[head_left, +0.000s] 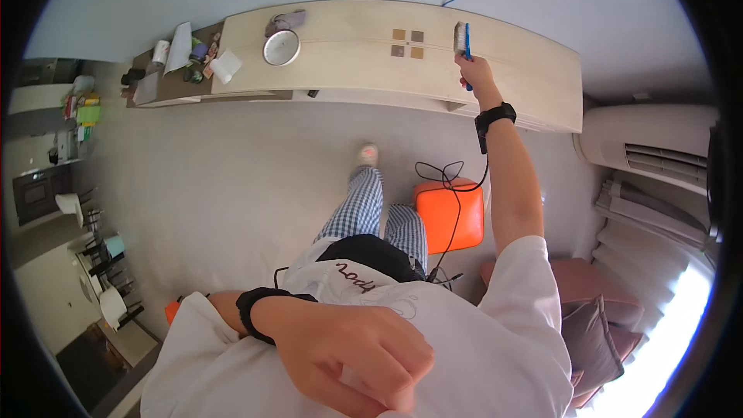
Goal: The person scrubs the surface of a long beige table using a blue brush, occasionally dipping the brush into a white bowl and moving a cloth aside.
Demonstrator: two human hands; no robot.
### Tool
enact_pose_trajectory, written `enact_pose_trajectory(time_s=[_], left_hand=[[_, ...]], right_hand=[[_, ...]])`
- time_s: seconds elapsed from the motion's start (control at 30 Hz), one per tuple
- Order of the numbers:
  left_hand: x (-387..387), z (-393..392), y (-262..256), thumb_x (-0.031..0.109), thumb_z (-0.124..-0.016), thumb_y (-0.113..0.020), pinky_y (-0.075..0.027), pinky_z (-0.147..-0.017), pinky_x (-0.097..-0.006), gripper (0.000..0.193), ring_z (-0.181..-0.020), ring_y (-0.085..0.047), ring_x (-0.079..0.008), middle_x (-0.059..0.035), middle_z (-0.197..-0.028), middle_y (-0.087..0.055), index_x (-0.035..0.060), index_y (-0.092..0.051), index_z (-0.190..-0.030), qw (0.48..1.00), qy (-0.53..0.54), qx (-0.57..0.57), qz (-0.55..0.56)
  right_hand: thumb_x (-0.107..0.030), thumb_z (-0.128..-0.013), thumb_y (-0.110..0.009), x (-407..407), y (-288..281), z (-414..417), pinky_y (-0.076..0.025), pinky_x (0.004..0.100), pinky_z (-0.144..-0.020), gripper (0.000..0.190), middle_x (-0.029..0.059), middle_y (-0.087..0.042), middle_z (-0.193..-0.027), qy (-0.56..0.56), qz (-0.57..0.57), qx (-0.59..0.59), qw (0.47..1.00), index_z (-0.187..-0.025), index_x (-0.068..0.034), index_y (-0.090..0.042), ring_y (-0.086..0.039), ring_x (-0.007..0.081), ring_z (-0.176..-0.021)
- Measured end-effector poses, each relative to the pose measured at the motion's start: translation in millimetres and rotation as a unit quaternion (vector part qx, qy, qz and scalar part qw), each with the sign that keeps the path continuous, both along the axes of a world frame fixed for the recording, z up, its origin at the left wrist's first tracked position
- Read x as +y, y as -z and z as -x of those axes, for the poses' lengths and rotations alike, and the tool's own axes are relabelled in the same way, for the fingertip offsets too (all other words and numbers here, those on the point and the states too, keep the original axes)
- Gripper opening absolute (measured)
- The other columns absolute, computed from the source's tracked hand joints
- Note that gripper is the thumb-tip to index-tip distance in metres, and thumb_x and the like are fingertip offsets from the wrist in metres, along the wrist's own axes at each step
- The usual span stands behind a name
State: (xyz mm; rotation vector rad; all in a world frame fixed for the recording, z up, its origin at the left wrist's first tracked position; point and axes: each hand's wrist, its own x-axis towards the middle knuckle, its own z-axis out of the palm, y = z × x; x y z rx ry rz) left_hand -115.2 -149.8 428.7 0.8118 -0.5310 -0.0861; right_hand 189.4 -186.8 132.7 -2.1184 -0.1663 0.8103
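My right hand [477,76] grips the blue handle of a bristle brush [462,39], held over the right part of a long cream cabinet top [348,29]. Whether the bristles touch the top, I cannot tell. My left hand [360,348] is close to the camera, in front of my white shirt, with its fingers curled; whether it holds something is hidden. Four small square tiles or coasters [407,43] lie left of the brush. Further left, a round white bowl-like object [281,47] stands beside a crumpled grey cloth [290,20].
Bottles, papers and small items crowd the brown left end of the cabinet [174,84]. An orange stool [450,215] stands by my leg, with a black cable [455,203] across it. An air conditioner [644,139], a sofa and a cushion [592,342] are at right.
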Motion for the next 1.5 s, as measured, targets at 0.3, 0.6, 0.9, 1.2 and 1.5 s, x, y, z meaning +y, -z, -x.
enact_pose_trajectory(time_s=[0.3, 0.6, 0.9, 1.2, 1.5], left_hand=[[125.2, -0.1, 51.2, 0.006, -0.074, -0.055, -0.032, -0.043, -0.0279, 0.009, -0.048, -0.046, -0.0192, -0.0068, -0.058, -0.047, -0.0001, -0.057, -0.068, 0.990, 0.028, -0.057, 0.124], [258.5, -1.2, 96.3, 0.009, -0.074, -0.056, -0.032, -0.043, -0.0291, 0.010, -0.048, -0.045, -0.0201, -0.0071, -0.058, -0.047, 0.0008, -0.057, -0.068, 0.991, -0.010, -0.002, 0.136], [302.3, -28.1, 98.1, 0.009, -0.072, -0.057, -0.031, -0.041, -0.0288, 0.010, -0.045, -0.044, -0.0194, -0.0061, -0.056, -0.046, 0.0016, -0.057, -0.065, 0.992, -0.014, 0.046, 0.118], [294.7, -49.0, 111.1, 0.008, -0.073, -0.057, -0.033, -0.042, -0.0279, 0.011, -0.046, -0.046, -0.0193, -0.0069, -0.057, -0.047, -0.0003, -0.057, -0.066, 0.983, -0.026, 0.073, 0.167], [300.2, -62.3, 124.7, 0.009, -0.073, -0.057, -0.034, -0.043, -0.0279, 0.011, -0.048, -0.046, -0.0195, -0.0071, -0.058, -0.048, -0.0002, -0.057, -0.067, 0.980, -0.001, 0.085, 0.181]], right_hand=[[-0.032, -0.073, -0.054, 44.4, 2.2, -6.3, -0.040, 0.0257, -0.039, 0.030, 0.0039, -0.047, -0.047, 0.005, 0.093, -0.052, 0.994, -0.064, -0.004, -0.050, -0.050, 0.0136, -0.039], [-0.026, -0.074, -0.057, 102.5, 65.7, 8.8, -0.034, 0.0226, -0.034, 0.025, -0.0016, -0.040, -0.049, 0.086, 0.094, 0.030, 0.991, -0.066, -0.006, -0.046, -0.039, 0.0078, -0.035], [-0.028, -0.075, -0.056, 111.2, 89.3, 32.3, -0.036, 0.0232, -0.035, 0.026, -0.0005, -0.040, -0.049, 0.125, 0.085, 0.110, 0.982, -0.066, -0.006, -0.045, -0.040, 0.0086, -0.036], [-0.028, -0.076, -0.056, 143.4, 107.6, 24.6, -0.035, 0.0224, -0.036, 0.026, -0.0018, -0.038, -0.050, 0.118, 0.064, 0.118, 0.984, -0.067, -0.006, -0.044, -0.037, 0.0074, -0.036], [-0.032, -0.074, -0.056, 149.6, 108.7, 20.1, -0.037, 0.0230, -0.036, 0.032, -0.0002, -0.040, -0.048, 0.127, 0.058, 0.107, 0.984, -0.072, -0.002, -0.048, -0.041, 0.0092, -0.036]])
